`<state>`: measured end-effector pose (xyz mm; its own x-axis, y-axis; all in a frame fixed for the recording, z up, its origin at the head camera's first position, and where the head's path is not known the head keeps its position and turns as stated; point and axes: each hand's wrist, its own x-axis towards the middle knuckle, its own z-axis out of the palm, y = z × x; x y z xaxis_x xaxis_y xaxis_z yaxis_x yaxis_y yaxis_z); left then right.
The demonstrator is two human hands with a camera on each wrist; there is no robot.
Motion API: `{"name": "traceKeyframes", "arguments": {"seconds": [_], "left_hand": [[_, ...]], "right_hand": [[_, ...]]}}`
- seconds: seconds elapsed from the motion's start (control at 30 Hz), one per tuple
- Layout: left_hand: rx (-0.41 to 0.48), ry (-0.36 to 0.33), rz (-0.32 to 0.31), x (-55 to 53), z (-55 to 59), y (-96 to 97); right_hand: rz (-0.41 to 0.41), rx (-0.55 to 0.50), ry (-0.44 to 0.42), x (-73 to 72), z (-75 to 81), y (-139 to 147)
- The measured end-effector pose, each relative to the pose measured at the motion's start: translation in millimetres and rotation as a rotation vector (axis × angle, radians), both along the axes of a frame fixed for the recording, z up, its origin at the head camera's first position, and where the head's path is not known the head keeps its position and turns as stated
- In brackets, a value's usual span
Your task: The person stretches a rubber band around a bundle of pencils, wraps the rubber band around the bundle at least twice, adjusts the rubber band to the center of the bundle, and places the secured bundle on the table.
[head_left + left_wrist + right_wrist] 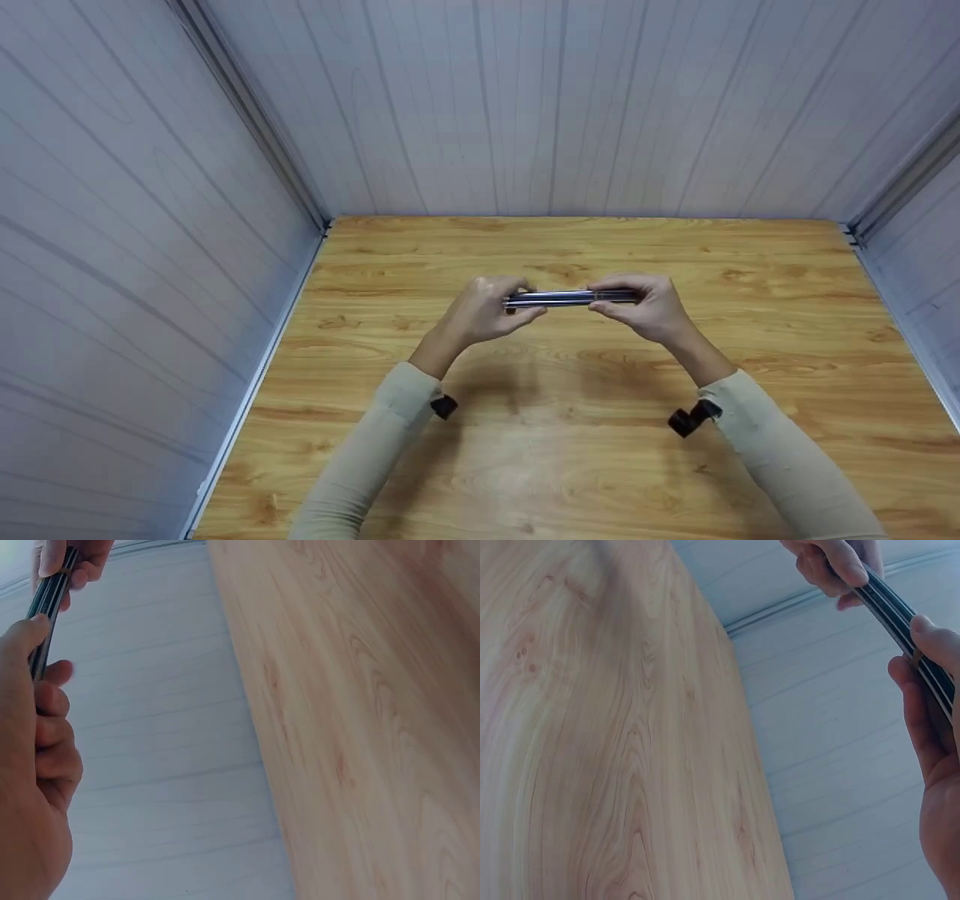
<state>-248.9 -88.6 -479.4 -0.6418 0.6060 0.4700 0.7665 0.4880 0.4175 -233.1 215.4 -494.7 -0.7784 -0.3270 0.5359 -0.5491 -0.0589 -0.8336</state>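
The bundle of slender dark rods [561, 298] is located between the two hands, raised above the wood-grain table [555, 480] and apart from its surface. In the head view, the bundle lies roughly level, running from left to right. Its rods are side by side, with bright streaks along their length.

The left hand [484, 311] grasps the left end of the bundle. Its thumb bears on the near side, and its fingers curl against the opposite side. The right hand [654, 306] grasps the right end in the same manner, thumb near, fingers opposite. A section of the bundle is exposed between the two grips.

A thin band [916, 656] encircles the bundle just beside the right thumb and fingertips. The exact number of rods cannot be determined.

Both forearms are covered by light sleeves: the left sleeve [375, 435] and the right sleeve [787, 457]. A small black device [445, 407] projects from the left cuff; a second black device [683, 422] projects from the right cuff. Pale streaked panels bound the work area: the back wall [517, 112], the left wall [112, 262] and the right wall [919, 277]
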Motion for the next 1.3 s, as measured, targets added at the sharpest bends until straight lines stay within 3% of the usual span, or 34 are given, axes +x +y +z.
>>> {"name": "traceKeyframes", "arguments": {"seconds": [0.2,0.33,0.47,0.67,0.97,1.3], "left_hand": [[0.263,-0.073,-0.03,3.4,-9.3,5.7],[0.377,-0.09,-0.06,5.0,-15.6,13.0],[0.464,-0.075,-0.087,5.3,-18.8,18.1],[0.509,-0.055,-0.117,2.0,-20.6,20.6],[0.574,-0.078,-0.048,-0.2,-20.7,10.2],[0.55,-0.116,-0.069,1.3,-16.6,13.5]], "right_hand": [[-0.06,-0.01,-0.001,0.9,-1.2,0],[-0.088,0.009,0.002,2.8,-2.9,-4],[-0.046,0.009,-0.011,4.5,-6.4,-8],[0.02,-0.036,-0.01,5.8,-8.7,-11],[-0.006,-0.058,0.066,0.4,-6.6,0],[0.018,-0.023,0.074,0.1,-3.8,-3]]}}
